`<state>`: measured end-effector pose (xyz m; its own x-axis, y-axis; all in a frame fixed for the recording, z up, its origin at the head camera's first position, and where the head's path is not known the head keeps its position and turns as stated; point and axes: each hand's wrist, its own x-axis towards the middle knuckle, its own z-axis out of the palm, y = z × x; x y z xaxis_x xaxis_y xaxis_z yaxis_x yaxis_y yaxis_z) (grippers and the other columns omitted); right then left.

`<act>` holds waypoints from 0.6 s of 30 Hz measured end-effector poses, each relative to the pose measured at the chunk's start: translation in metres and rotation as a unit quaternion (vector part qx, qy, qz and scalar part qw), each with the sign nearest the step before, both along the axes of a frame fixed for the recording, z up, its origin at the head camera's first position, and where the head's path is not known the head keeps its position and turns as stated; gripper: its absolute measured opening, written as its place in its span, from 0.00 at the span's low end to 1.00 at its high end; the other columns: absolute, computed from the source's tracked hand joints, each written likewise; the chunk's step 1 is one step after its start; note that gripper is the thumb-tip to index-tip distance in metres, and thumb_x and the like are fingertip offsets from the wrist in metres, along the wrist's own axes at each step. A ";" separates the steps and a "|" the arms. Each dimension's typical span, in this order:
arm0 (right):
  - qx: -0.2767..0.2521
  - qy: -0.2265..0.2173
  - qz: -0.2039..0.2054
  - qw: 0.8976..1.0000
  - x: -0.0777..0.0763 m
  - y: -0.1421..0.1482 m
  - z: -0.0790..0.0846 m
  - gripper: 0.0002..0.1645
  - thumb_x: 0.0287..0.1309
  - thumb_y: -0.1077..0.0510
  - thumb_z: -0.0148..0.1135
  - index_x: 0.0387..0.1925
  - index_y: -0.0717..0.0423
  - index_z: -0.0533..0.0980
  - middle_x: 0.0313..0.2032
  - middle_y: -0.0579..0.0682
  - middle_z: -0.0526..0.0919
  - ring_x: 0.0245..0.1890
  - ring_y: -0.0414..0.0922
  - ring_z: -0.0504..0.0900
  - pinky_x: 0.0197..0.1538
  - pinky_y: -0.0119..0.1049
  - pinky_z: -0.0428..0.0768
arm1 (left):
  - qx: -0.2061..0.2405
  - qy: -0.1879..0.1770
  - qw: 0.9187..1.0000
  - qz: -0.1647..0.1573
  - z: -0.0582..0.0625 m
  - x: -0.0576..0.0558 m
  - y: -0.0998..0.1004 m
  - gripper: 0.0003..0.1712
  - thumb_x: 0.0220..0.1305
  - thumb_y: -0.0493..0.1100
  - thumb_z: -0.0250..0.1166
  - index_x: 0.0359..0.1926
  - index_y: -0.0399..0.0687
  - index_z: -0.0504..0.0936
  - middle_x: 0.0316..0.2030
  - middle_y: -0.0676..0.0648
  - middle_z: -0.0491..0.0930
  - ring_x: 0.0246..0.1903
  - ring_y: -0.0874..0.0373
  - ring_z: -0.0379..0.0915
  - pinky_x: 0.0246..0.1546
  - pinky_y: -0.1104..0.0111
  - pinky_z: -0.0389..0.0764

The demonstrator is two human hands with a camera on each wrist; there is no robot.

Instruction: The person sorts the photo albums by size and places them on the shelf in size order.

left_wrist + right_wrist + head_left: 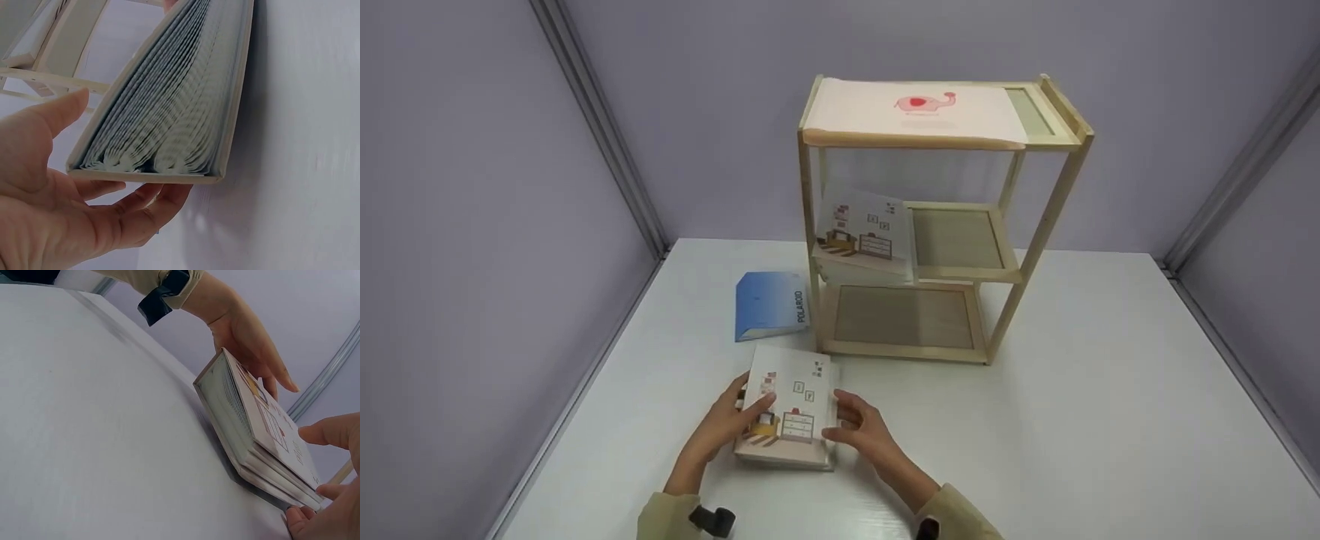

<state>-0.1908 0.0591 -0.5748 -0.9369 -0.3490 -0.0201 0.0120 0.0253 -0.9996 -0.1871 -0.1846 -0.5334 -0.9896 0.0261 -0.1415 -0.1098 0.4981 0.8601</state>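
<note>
A thick photo album (787, 454) with an illustrated white cover lies on the table in front of the shelf. At its spine, the left hand (729, 420) grips it, thumb over the cover and fingers along the spine. The left wrist view shows the fanned page edges (163, 107) beside that hand. From the opposite side the right hand (864, 429) holds the album's open edge, thumb at the cover and fingertips low by the back cover, as the right wrist view shows. Just behind lies a blue album (769, 304) marked POLAROID.
A wooden shelf unit (915, 351) stands at the back of the table (1080, 420). On its middle tier (960, 238) a similar illustrated album (864, 232) leans at the left. A white item with a pink elephant (922, 116) covers most of the top tier. Walls enclose the table.
</note>
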 end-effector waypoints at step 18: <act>-0.025 0.009 0.024 0.999 -0.002 0.009 -0.001 0.50 0.50 0.59 0.68 0.69 0.66 0.51 0.58 0.64 0.68 0.56 0.56 0.72 0.57 0.43 0.73 | 0.075 -0.009 0.994 -0.079 0.000 0.002 -0.006 0.53 0.52 0.53 0.69 0.72 0.54 0.47 0.60 0.40 0.65 0.50 0.47 0.71 0.47 0.56 0.74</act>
<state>-0.1927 0.0683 -0.5763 -0.9189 -0.3942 0.0156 -0.0060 -0.0254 -0.9997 -0.1854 -0.1908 -0.5338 -0.9687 0.2033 -0.1421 -0.0567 0.3763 0.9248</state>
